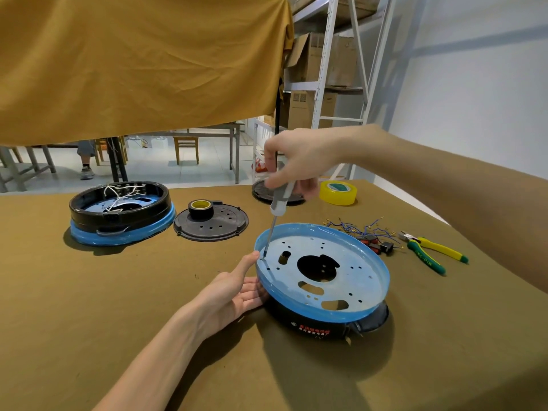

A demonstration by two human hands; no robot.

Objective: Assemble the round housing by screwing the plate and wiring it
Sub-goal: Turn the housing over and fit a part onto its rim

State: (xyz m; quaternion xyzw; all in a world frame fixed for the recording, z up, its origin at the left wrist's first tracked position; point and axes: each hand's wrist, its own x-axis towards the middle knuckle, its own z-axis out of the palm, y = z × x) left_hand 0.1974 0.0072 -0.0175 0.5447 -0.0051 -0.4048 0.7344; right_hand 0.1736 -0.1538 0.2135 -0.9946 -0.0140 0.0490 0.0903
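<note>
Sitting far left: a second housing (120, 213) with white wires, then a black disc (211, 222) carrying black tape (200, 208). Bracing the near round housing (323, 292) with left hand (234, 295), fingers spread flat. Gripping the screwdriver (277, 203) in right hand (299, 161), tip meeting the plate (341, 271). Lying far right: blue wires (360, 228), pliers (430, 252).
</note>
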